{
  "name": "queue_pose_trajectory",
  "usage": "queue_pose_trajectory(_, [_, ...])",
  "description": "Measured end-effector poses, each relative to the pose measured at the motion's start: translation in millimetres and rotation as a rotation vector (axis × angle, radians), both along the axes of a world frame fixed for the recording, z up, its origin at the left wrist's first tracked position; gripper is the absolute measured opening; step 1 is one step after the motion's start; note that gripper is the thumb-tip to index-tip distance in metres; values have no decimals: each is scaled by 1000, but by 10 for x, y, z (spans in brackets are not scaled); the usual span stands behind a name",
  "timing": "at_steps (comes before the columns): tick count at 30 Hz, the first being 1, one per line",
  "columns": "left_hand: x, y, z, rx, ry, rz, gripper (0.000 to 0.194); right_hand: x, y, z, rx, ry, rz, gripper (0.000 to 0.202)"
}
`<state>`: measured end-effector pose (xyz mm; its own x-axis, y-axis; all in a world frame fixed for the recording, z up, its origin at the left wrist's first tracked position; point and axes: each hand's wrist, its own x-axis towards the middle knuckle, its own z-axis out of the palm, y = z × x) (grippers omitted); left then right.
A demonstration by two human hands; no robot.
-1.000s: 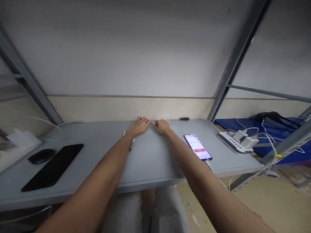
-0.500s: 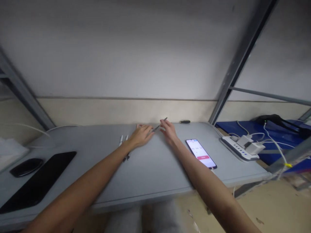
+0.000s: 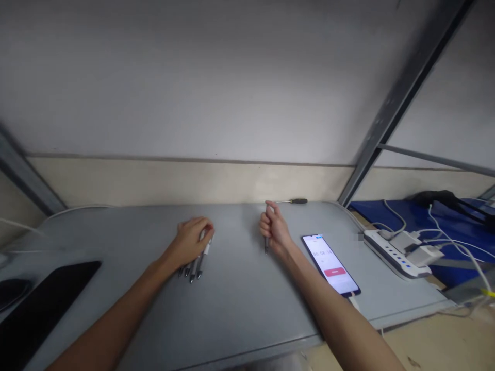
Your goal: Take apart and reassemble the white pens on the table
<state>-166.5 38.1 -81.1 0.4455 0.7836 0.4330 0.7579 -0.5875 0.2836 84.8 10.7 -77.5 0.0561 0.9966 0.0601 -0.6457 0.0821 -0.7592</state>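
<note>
My right hand is closed in a fist around a single pen, held upright with its tip pointing down just above the grey table. My left hand lies on the table over a small bunch of pens, its fingers curled on them; their dark tips stick out toward me from under the palm. The two hands are about a hand's width apart near the middle of the table.
A lit phone lies right of my right hand, cabled at its near end. A screwdriver rests by the back wall. A white power strip with chargers sits at far right. A black slab lies at the left edge.
My hands have drawn apart and toward me from the back of the table. The right hand lifted one pen and now grips it upright; the left closed over the bunch of pens.
</note>
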Motion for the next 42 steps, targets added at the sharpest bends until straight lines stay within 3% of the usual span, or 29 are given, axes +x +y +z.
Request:
queue_pose_trajectory(4, [78,-96,-23,5,78,27,19,5,-17,25,-16,15,-25,27])
queue_pose_trajectory(12, [42,-41,-110,11,86,95,19,3,-6,-9,-32,23,-11,25])
queue_pose_trajectory(26, [54,-61,-136,-3,119,95,19,-59,-45,15,-55,-6,-61,30])
queue_pose_trajectory(34, [73,-92,-82,-26,108,118,21,-92,-59,10,-71,-54,-53,32])
queue_pose_trajectory(39, [99,-118,-68,-29,133,112,20,-36,-40,-34,-77,-295,4,26])
queue_pose_trajectory(42, [111,-126,-69,-48,129,104,21,28,-20,-75,-132,-762,-109,18])
